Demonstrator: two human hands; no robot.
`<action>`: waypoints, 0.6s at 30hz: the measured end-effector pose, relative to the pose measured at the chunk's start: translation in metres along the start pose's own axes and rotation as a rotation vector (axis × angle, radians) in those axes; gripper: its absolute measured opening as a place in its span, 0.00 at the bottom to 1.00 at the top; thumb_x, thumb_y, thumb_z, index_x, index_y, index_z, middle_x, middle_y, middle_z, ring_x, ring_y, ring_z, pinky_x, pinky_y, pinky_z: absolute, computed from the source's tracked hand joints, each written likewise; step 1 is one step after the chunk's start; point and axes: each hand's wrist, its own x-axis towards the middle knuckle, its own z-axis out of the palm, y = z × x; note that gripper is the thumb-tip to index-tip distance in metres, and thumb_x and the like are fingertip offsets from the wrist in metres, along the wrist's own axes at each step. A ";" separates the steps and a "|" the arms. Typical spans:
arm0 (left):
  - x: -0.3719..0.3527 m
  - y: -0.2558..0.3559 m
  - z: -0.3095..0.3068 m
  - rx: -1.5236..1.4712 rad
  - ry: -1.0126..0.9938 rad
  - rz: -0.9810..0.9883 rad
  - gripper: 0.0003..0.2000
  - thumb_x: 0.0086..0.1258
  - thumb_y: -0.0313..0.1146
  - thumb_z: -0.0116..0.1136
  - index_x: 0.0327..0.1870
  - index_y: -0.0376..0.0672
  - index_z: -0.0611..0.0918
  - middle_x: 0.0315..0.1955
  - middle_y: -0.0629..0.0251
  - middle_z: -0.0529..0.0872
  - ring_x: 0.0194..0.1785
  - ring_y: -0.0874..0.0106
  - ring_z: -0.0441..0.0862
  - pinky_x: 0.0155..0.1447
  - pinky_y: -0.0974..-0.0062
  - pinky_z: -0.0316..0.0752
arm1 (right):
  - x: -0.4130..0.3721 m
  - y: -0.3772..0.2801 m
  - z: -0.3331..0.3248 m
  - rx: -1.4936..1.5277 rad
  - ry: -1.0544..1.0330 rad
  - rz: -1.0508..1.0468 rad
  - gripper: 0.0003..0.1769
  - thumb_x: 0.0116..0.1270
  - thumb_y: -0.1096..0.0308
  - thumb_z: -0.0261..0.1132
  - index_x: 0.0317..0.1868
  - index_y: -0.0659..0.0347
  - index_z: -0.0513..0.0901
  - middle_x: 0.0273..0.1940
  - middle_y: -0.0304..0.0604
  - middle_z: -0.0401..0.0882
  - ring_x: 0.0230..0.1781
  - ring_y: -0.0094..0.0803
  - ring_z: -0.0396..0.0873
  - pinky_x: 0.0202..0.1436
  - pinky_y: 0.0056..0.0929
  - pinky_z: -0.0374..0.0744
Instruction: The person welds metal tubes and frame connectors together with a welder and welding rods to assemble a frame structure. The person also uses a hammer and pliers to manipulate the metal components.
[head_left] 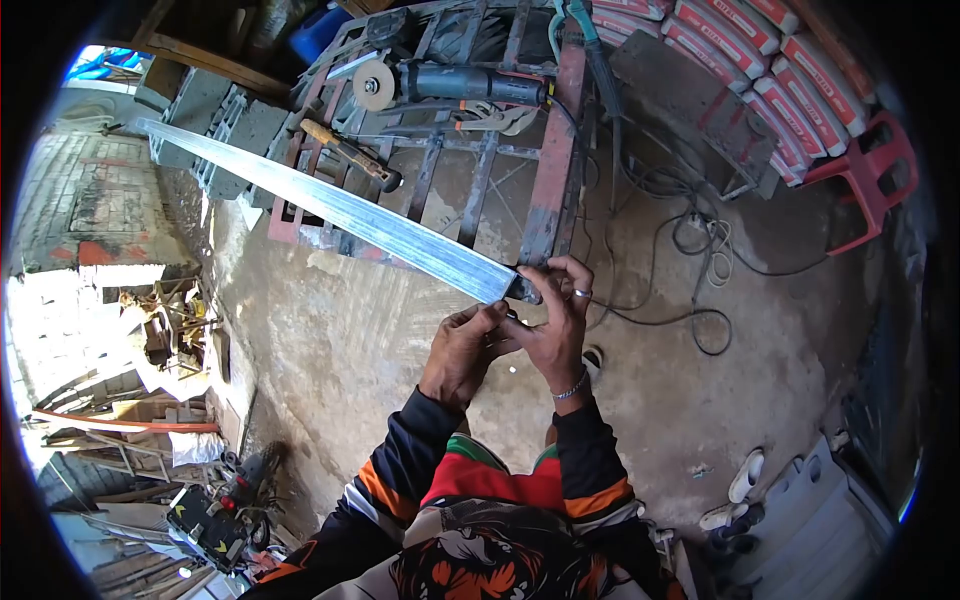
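Observation:
A long silvery metal tube lies slantwise over a metal frame, its near end just in front of my hands. At that end sits a small dark piece, perhaps an end cap. My right hand, wearing a ring and bracelet, has its fingers curled around this piece. My left hand is closed, with thumb and fingertips at the tube's lower near corner. What lies between its fingertips is hidden. The fingers of both hands meet just below the tube end.
The rusty metal frame holds an angle grinder, a screwdriver-like tool with orange handle and locking pliers. Cables coil on the concrete floor. Stacked bags and a red plastic chair stand right; scrap wood lies left.

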 end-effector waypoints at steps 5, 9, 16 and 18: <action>0.001 -0.006 0.000 -0.016 0.018 0.054 0.13 0.70 0.33 0.65 0.48 0.33 0.82 0.38 0.61 0.86 0.42 0.68 0.85 0.54 0.65 0.81 | 0.004 0.001 -0.005 -0.058 -0.012 -0.070 0.33 0.46 0.63 0.82 0.55 0.56 0.83 0.58 0.43 0.64 0.50 0.36 0.74 0.54 0.36 0.75; 0.000 -0.009 0.003 -0.030 0.014 0.088 0.14 0.69 0.33 0.66 0.49 0.32 0.82 0.38 0.60 0.86 0.42 0.69 0.85 0.54 0.65 0.81 | 0.005 0.002 -0.005 -0.038 -0.037 -0.055 0.33 0.45 0.62 0.82 0.54 0.55 0.82 0.58 0.44 0.64 0.56 0.40 0.69 0.58 0.39 0.71; 0.003 -0.012 0.001 0.010 0.033 0.117 0.15 0.70 0.35 0.64 0.49 0.32 0.80 0.41 0.60 0.85 0.45 0.66 0.85 0.55 0.63 0.80 | 0.008 0.004 -0.007 0.034 -0.065 -0.015 0.35 0.41 0.64 0.82 0.53 0.53 0.81 0.58 0.45 0.65 0.61 0.43 0.65 0.62 0.43 0.66; 0.002 -0.013 0.002 -0.040 0.045 0.111 0.15 0.68 0.34 0.68 0.48 0.32 0.82 0.39 0.61 0.85 0.43 0.68 0.85 0.55 0.65 0.81 | 0.008 0.005 -0.007 0.033 -0.074 -0.023 0.35 0.40 0.64 0.82 0.54 0.53 0.81 0.58 0.45 0.64 0.61 0.43 0.65 0.62 0.43 0.66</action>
